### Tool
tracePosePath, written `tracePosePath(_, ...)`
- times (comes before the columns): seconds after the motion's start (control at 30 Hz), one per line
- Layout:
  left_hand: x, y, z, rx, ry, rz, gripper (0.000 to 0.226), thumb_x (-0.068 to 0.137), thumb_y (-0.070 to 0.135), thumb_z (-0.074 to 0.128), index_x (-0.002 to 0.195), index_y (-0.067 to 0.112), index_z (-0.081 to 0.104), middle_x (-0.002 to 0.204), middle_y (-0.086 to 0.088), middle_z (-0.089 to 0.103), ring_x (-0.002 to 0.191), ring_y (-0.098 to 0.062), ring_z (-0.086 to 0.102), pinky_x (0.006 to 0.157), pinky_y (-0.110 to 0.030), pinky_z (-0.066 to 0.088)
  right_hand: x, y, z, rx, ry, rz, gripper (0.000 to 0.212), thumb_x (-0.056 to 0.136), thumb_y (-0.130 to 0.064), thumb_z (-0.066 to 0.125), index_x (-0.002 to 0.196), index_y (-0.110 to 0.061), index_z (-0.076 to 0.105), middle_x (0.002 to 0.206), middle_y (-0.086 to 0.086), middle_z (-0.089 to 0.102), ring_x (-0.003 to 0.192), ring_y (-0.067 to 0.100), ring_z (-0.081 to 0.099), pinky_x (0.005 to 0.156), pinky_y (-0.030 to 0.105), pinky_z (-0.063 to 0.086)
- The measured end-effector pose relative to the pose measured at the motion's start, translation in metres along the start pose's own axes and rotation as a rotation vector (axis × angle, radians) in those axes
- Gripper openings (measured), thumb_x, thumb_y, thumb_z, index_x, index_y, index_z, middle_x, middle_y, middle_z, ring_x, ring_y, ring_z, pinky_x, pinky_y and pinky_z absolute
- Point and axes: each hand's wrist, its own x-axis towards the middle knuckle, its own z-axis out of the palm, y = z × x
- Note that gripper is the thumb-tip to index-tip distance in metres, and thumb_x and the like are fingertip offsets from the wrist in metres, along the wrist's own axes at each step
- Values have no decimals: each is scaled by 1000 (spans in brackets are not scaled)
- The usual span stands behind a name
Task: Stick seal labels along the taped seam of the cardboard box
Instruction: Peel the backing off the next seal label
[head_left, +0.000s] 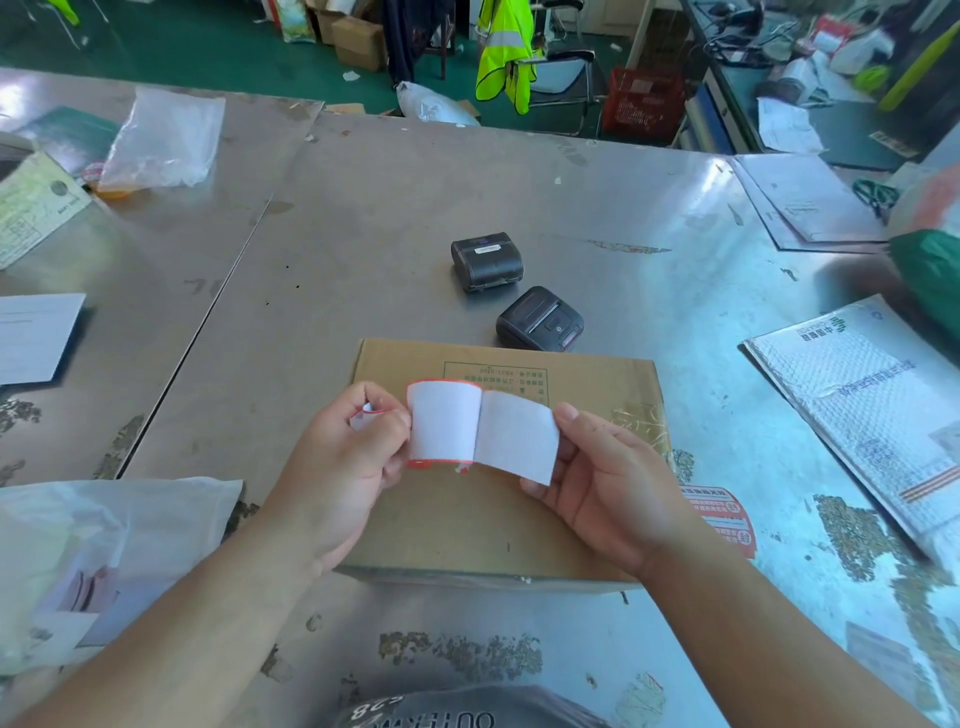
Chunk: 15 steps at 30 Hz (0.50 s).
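A flat brown cardboard box (571, 379) lies on the metal table in front of me, with clear tape glinting at its right edge. Above it, both hands hold a label sheet. My left hand (337, 467) pinches a red-edged seal label (444, 423) that curls away from the sheet, its white underside facing me. My right hand (608, 483) grips the white backing paper (517, 436) at its right end. Several red-and-white seal labels (724, 519) lie on the table just right of the box.
Two black portable printers (488, 260) (540, 319) sit beyond the box. A bubble mailer (872, 415) lies at right, clear plastic bags (78, 545) (166, 140) at left, papers (36, 332) at the far left. The metal table (363, 208) has worn patches.
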Motion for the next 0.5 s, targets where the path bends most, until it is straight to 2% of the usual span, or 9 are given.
tracePosePath(0.1, -1, 2, 6, -41, 67, -24, 17, 95, 1, 45, 93, 14, 56, 62, 5, 49, 42, -7, 41, 37, -14, 30, 0, 1, 0, -34, 17, 1, 35, 88, -26, 54, 105, 2, 67, 103, 20, 74, 86, 27, 73, 68, 32, 60)
tracePosePath(0.17, -1, 3, 8, -34, 79, -28, 21, 100, 6, 40, 104, 12, 59, 70, 2, 56, 43, -4, 49, 37, -13, 35, 0, 2, 1, -47, 17, 3, 39, 87, -27, 55, 109, 3, 69, 109, 22, 73, 92, 29, 72, 76, 35, 60)
tracePosePath(0.23, -1, 1, 7, -21, 76, -9, 23, 103, 19, 40, 107, 13, 62, 70, 5, 55, 47, -2, 49, 41, -12, 37, -1, 2, 1, -36, 4, 0, 39, 88, -26, 54, 109, 4, 69, 107, 22, 74, 91, 28, 72, 73, 34, 61)
tracePosePath(0.3, 1, -1, 3, 25, 29, 14, 25, 99, 38, 48, 108, 20, 63, 61, 12, 47, 47, -1, 44, 46, -11, 37, -2, 2, 2, -16, -4, -10, 37, 88, -25, 54, 104, 4, 70, 100, 20, 75, 85, 26, 73, 67, 32, 59)
tracePosePath(0.4, 1, 0, 2, 251, -63, 33, 34, 87, 50, 61, 111, 25, 63, 54, 22, 54, 49, 4, 48, 50, -10, 38, -2, 2, 2, -19, -6, -19, 35, 88, -24, 53, 102, 4, 71, 96, 18, 75, 83, 24, 74, 67, 31, 59)
tracePosePath(0.5, 0, 2, 3, 386, -103, 8, 61, 74, 76, 51, 100, 22, 65, 56, 22, 53, 49, 3, 45, 54, -25, 33, -3, 2, 3, -29, -9, -9, 37, 90, -24, 52, 109, 5, 68, 105, 20, 75, 87, 24, 74, 68, 31, 59)
